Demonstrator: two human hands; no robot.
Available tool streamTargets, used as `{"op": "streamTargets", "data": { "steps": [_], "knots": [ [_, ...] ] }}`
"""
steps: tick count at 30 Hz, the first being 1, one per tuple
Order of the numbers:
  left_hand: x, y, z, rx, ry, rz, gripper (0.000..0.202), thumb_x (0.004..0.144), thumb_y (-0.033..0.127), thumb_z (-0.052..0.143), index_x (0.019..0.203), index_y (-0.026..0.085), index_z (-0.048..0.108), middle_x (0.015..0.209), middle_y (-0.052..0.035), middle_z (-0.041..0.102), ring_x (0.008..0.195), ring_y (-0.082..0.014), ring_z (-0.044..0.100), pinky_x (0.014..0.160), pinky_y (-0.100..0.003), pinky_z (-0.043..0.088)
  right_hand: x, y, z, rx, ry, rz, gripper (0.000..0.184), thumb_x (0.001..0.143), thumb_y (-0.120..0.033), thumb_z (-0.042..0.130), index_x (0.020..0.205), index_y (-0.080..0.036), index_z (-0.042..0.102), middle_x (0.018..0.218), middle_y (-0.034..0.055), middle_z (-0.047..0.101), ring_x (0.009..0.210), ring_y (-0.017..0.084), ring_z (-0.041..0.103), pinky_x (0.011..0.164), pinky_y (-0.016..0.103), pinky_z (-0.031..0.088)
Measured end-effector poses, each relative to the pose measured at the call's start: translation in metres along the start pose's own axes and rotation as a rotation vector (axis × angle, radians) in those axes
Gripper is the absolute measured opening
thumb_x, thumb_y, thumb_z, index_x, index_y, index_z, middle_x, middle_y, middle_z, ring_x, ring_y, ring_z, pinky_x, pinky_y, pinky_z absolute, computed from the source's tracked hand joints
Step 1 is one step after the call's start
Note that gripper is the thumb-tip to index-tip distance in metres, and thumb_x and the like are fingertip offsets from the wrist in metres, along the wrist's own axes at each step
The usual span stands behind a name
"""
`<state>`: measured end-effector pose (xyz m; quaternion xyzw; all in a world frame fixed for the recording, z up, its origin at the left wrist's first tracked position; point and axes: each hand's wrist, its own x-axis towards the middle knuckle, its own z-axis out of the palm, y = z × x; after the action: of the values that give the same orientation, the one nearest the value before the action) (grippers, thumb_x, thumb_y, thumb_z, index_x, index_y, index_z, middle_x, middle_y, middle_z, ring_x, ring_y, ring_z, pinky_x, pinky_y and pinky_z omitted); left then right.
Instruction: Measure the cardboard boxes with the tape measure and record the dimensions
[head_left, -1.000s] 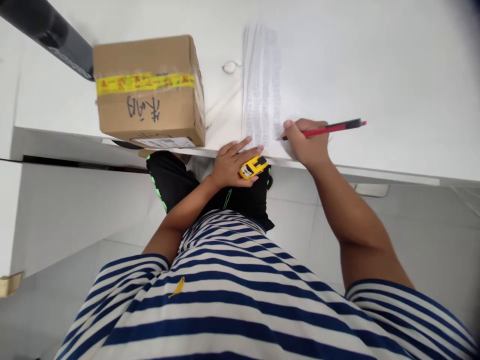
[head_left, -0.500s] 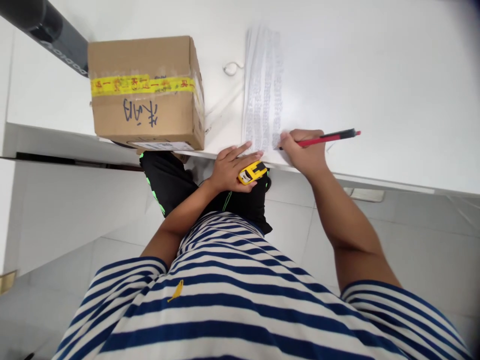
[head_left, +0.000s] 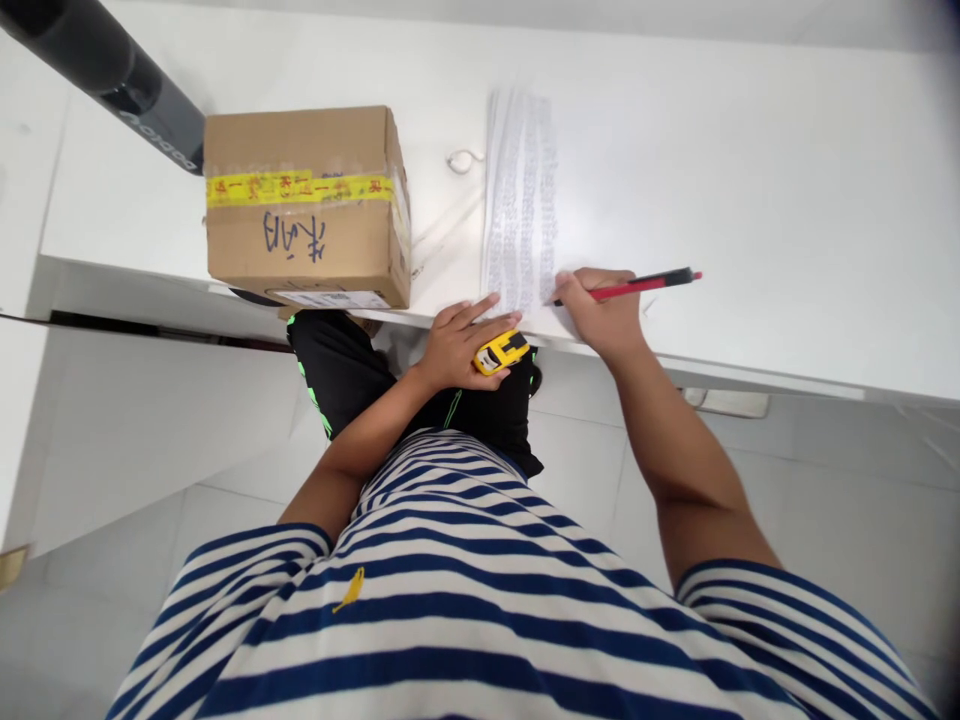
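In my right hand (head_left: 606, 312) is a red and black pen (head_left: 637, 286), its tip down at the lower right edge of a long sheaf of printed paper (head_left: 521, 200). My left hand (head_left: 459, 345) holds a small yellow tape measure (head_left: 501, 352) between thumb and fingers, just off the front edge of the table. The fingertips of that hand reach the table edge at the bottom of the paper. The print is too small to read.
A taped cardboard box (head_left: 300, 235) sits at the table's front left, with a dark cylinder (head_left: 150, 105) behind it. A small white looped object (head_left: 463, 160) lies left of the paper on the white table (head_left: 750, 200). A white panel (head_left: 165, 420) stands lower left.
The view has tilted slightly, so the table and box appear lower and more of the far edge shows. Both hands keep their grips and stay near the same places on the paper.
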<state>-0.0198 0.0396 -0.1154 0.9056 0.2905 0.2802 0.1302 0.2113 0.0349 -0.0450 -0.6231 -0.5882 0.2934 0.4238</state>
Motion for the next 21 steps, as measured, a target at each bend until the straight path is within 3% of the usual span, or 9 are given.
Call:
{"op": "streamTargets", "data": {
  "steps": [9,14,21],
  "knots": [
    [-0.0015,-0.0037,-0.0004,0.003,0.027,0.04,0.071,0.085,0.065,0.056,0.144,0.025,0.058,0.136,-0.006,0.07,0.139,-0.0256,0.055,0.117,-0.04,0.028,0.0009,0.0027,0.0007,-0.037,0.048,-0.033,0.053,0.093,-0.059,0.058,0.055,-0.023,0.056,0.053,-0.0004,0.058,0.057,0.016,0.059,0.061,0.033,0.051],
    [-0.0028,-0.0058,-0.0003,-0.01,0.032,0.041,0.071,0.083,0.064,0.059,0.142,0.024,0.059,0.133,-0.0063,0.071,0.139,-0.0252,0.055,0.117,-0.039,0.029,0.0023,0.0035,0.0003,0.007,-0.047,-0.033,0.051,0.09,-0.056,0.062,0.052,-0.023,0.053,0.053,-0.0009,0.057,0.054,0.015,0.056,0.058,0.032,0.048],
    [-0.0024,-0.0065,-0.0027,-0.025,-0.003,0.027,0.072,0.081,0.064,0.062,0.141,0.025,0.061,0.132,-0.0073,0.072,0.139,-0.0259,0.055,0.114,-0.039,0.032,0.0015,-0.0004,0.003,0.011,0.03,-0.013,0.051,0.089,-0.058,0.061,0.052,-0.024,0.05,0.05,-0.0018,0.051,0.056,0.017,0.056,0.06,0.033,0.05]
  ]
}}
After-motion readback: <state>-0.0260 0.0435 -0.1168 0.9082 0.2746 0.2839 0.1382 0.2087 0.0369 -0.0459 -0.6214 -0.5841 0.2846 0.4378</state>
